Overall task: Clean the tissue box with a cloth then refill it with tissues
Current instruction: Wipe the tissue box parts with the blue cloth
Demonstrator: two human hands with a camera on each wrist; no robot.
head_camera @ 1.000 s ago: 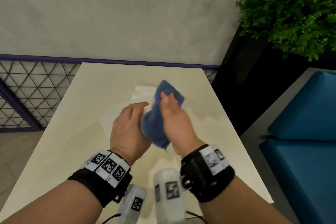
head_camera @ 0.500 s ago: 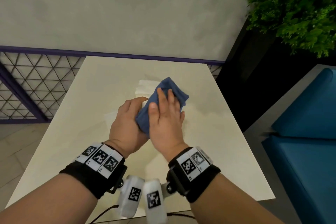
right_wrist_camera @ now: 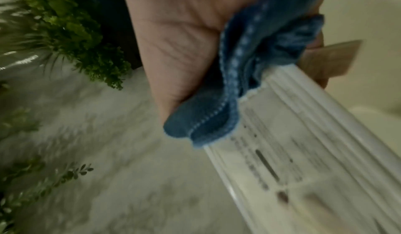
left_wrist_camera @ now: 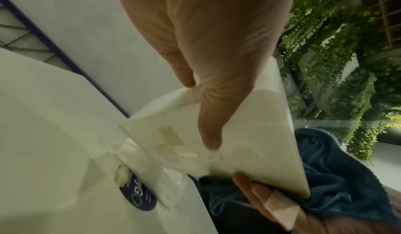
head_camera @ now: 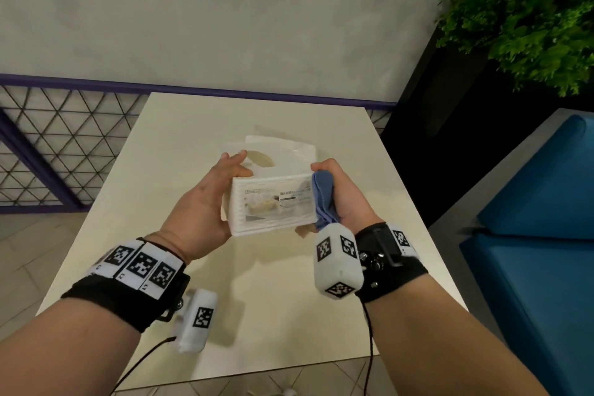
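Note:
My hands hold the white ribbed tissue box (head_camera: 273, 206) up over the cream table (head_camera: 180, 145), its labelled side facing me. My left hand (head_camera: 205, 206) grips the box's left end, thumb on one face and fingers along the flat underside (left_wrist_camera: 249, 134). My right hand (head_camera: 347, 199) holds the bunched blue cloth (head_camera: 324, 199) against the box's right end. In the right wrist view the cloth (right_wrist_camera: 249, 57) is wrapped over the box's corner (right_wrist_camera: 303, 152). A plastic-wrapped tissue pack (head_camera: 289, 148) lies on the table just behind the box.
A purple-framed mesh railing (head_camera: 48, 154) runs along the table's left and far sides below a pale wall. A dark planter with a green plant (head_camera: 520, 10) stands at the far right. A blue seat (head_camera: 546, 235) is close on the right.
Before, my right hand rubbed the cloth over the box's top beside my left hand. Now the hands sit apart at the box's two ends, and its labelled side faces me.

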